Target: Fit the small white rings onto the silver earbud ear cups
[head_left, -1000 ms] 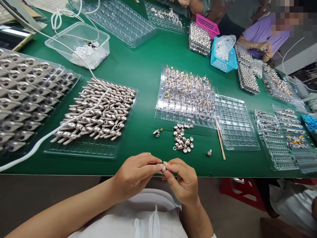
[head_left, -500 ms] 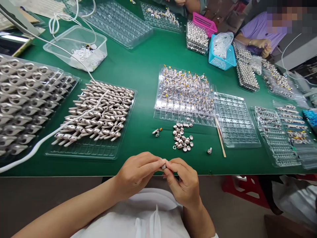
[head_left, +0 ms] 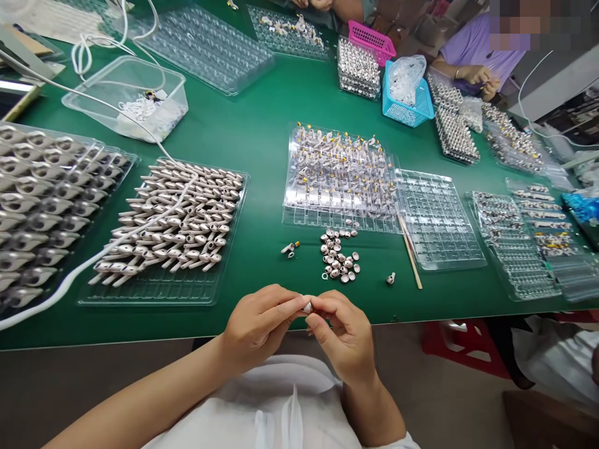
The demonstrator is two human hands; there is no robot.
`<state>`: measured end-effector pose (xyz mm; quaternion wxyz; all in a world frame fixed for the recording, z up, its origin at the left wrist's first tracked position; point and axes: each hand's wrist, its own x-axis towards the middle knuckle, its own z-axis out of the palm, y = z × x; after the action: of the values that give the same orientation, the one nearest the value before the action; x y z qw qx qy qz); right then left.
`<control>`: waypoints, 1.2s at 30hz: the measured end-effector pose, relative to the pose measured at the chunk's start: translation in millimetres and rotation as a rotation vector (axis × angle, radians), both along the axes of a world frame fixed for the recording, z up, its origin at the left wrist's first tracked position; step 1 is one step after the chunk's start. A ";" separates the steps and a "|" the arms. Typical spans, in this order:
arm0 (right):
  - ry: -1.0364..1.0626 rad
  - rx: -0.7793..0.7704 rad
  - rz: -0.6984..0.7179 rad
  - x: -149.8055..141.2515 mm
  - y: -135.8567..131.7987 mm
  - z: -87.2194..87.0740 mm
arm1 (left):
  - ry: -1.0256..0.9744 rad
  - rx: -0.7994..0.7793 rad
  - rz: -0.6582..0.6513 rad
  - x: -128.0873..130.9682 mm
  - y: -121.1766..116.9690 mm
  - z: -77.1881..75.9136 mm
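Note:
At the table's front edge, my left hand (head_left: pixel 259 324) and my right hand (head_left: pixel 346 337) meet fingertip to fingertip. Pinched between them is a small silvery earbud housing (head_left: pixel 307 307), mostly covered by the fingers. Beyond the hands lies a loose group of rounded earbud caps (head_left: pixel 344 268). To their left sits a small earbud part with an orange tip (head_left: pixel 289 249), and to their right a single earbud piece (head_left: pixel 390 278). Behind the caps, a clear tray (head_left: pixel 299 215) carries many small parts with yellow-orange bits.
On the left, a tray (head_left: pixel 154 296) holds stemmed housings, with a white cable (head_left: pixel 70 277) across it. A clear bin (head_left: pixel 180 93) stands behind. A wooden stick (head_left: pixel 412 262) touches another clear tray (head_left: pixel 444 218). A blue basket (head_left: pixel 407 112) and a co-worker in purple (head_left: pixel 482 50) are farther right.
The camera view has shifted slightly, so the table's items appear farther left. Between my fingertips the earbud housing shows a little more, and my right fingers have shifted on it.

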<state>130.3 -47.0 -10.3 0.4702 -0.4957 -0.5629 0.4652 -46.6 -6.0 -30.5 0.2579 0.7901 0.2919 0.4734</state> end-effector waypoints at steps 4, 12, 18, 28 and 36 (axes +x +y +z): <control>0.058 -0.065 0.013 0.9 0.5 -1.3 | -0.021 -0.005 0.013 0.8 -1.2 1.4; 0.213 -0.157 0.043 -0.2 5.3 -3.8 | 0.009 -0.003 0.028 -0.4 -3.1 1.6; 0.059 -0.124 0.052 2.8 7.5 -3.4 | 0.050 0.005 -0.003 -3.3 -2.6 -3.2; 0.043 -0.037 0.087 7.5 3.0 -6.4 | 0.032 0.053 -0.039 -6.1 2.6 6.7; -0.025 0.060 0.133 10.4 0.1 -5.3 | 0.048 0.093 -0.060 -6.6 4.9 9.7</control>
<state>140.7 -46.9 -15.6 0.4458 -0.4488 -0.6139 0.4721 -53.2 -1.0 -20.8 0.2277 0.8207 0.2520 0.4595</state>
